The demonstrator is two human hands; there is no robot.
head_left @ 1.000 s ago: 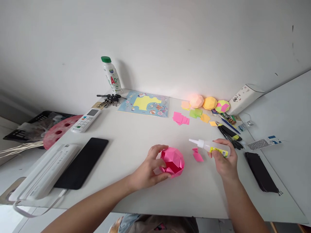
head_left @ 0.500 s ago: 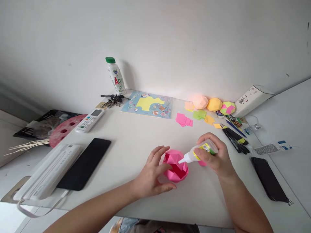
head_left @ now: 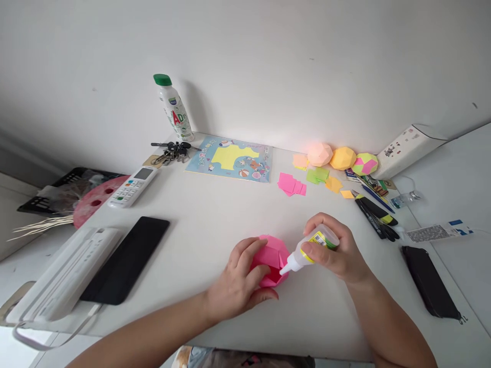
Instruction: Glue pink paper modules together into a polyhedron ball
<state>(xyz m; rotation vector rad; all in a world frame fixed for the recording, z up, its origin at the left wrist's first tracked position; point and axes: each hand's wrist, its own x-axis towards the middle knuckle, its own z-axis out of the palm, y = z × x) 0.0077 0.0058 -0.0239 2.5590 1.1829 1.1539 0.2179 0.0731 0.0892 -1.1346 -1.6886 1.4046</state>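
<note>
A pink folded-paper ball (head_left: 273,250) with an opening in its near side sits on the white table in front of me. My left hand (head_left: 240,281) grips it from the left, fingers over the top and at the opening, thumb low along the near side. In my right hand (head_left: 335,255) is a squeeze bottle of glue (head_left: 315,244), tilted down to the left. Its white nozzle tip is at the right edge of the ball's opening; whether it touches the paper I cannot tell.
Beyond lie pink paper squares (head_left: 291,184), green ones (head_left: 317,175) and three finished paper balls (head_left: 343,158). A black phone (head_left: 126,260), a remote (head_left: 134,186) and a white power strip-like device (head_left: 65,276) are left. A cutter (head_left: 376,212) and black pouch (head_left: 431,281) lie right.
The pink paper ball has turned in my left hand, whose fingers now close farther over it. The glue nozzle has shifted lower, to the opening's right edge. The view has moved slightly.
</note>
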